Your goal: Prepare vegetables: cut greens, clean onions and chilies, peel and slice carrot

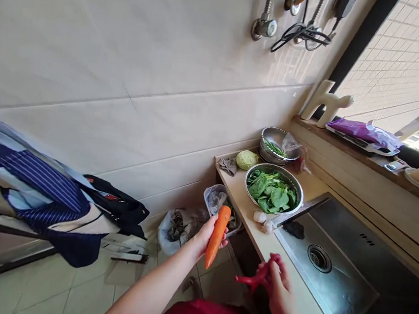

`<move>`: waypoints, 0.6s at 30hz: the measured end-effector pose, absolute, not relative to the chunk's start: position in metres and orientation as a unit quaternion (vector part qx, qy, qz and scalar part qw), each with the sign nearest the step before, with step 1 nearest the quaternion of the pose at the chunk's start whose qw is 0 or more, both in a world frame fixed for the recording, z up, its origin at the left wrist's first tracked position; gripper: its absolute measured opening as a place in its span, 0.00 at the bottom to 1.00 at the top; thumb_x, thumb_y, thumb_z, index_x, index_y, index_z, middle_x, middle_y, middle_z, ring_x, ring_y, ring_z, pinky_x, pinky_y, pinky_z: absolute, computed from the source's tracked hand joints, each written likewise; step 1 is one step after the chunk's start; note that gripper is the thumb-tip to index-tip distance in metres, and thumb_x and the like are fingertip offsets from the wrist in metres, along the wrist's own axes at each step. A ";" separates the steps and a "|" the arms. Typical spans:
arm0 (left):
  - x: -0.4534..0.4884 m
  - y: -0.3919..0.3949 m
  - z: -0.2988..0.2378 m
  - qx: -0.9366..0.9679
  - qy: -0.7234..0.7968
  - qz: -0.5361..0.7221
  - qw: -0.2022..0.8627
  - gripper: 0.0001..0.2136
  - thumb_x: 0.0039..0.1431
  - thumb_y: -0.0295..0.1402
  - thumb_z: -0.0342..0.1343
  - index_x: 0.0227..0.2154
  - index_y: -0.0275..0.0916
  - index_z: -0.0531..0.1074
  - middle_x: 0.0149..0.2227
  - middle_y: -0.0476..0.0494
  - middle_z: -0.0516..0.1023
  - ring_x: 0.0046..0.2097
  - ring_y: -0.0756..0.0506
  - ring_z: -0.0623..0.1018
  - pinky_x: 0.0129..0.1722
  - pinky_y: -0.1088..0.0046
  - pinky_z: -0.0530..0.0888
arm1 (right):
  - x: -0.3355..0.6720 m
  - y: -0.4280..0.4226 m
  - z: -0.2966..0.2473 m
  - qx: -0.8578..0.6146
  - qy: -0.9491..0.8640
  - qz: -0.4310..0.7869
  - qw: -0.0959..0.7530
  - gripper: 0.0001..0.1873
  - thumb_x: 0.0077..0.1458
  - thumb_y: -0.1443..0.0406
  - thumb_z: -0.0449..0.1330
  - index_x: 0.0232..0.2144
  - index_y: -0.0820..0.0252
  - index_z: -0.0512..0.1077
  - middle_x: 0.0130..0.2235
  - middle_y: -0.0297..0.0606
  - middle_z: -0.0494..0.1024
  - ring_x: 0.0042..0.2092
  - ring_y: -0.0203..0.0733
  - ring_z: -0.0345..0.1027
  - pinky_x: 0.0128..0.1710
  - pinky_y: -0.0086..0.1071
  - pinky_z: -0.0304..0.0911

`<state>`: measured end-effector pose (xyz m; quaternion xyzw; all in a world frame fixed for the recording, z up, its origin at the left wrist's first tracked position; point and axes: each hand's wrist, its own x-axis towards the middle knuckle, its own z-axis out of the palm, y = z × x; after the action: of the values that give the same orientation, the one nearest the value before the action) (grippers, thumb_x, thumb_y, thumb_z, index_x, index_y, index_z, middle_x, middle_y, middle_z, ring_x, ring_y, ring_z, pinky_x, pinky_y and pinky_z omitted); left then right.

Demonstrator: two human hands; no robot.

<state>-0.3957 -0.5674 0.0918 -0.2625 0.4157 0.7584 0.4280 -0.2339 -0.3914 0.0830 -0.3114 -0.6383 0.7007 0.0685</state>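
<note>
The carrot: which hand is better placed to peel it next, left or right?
Probably the right hand: it holds the red peeler, close beside the carrot. The left hand already grips the carrot's upper end, so it is occupied holding it.

A carrot (217, 236) is held in the left hand (207, 236) above the floor, left of the countertop (295, 288); a peeler (257, 278) is gripped in the right hand (279, 282) at the counter's near edge; the sink (335, 268) is set into the counter to the right; behind it a bowl of spinach (273, 189) is placed, with garlic bulbs (264, 220) just before it; a cabbage (247, 159) and a second steel bowl (278, 145) are found farther back by the wall; a lined bin (220, 202) is stood on the floor left of the counter, a bag (178, 225) beside it.
</note>
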 end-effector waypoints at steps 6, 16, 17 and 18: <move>-0.429 -0.587 0.055 -0.306 0.405 0.754 0.417 0.24 0.55 0.52 0.45 0.30 0.33 0.69 0.21 0.46 0.70 0.21 0.50 0.69 0.24 0.73 0.68 | -0.351 -0.459 0.115 -0.280 -0.508 0.814 0.040 0.19 0.45 0.51 0.60 0.35 0.53 0.62 0.25 0.28 0.73 0.24 0.36 0.66 0.21 0.27 0.60; -0.454 -0.571 0.039 -0.260 0.296 0.852 0.346 0.20 0.61 0.43 0.40 0.33 0.30 0.70 0.23 0.43 0.72 0.24 0.49 0.72 0.28 0.73 0.69 | -0.431 -0.479 0.108 -0.212 -0.552 0.806 0.002 0.17 0.49 0.51 0.57 0.35 0.53 0.60 0.20 0.25 0.68 0.18 0.34 0.61 0.18 0.28 0.56; -0.458 -0.569 0.039 -0.266 0.292 0.852 0.343 0.20 0.62 0.42 0.39 0.32 0.30 0.70 0.22 0.43 0.71 0.23 0.49 0.71 0.28 0.73 0.69 | -0.434 -0.479 0.107 -0.211 -0.557 0.803 -0.004 0.17 0.49 0.50 0.56 0.36 0.53 0.60 0.21 0.26 0.68 0.19 0.34 0.61 0.18 0.28 0.56; -0.460 -0.567 0.040 -0.272 0.290 0.852 0.341 0.20 0.62 0.41 0.39 0.32 0.30 0.70 0.21 0.44 0.71 0.22 0.50 0.70 0.27 0.73 0.68 | -0.437 -0.479 0.106 -0.212 -0.561 0.800 -0.008 0.18 0.49 0.50 0.56 0.36 0.54 0.61 0.21 0.26 0.68 0.19 0.34 0.61 0.18 0.28 0.56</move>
<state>-0.4604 -0.5670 0.0396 -0.2719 0.2901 0.8520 0.3407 -0.4374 -0.4795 0.1055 -0.2119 -0.5609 0.8003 -0.0076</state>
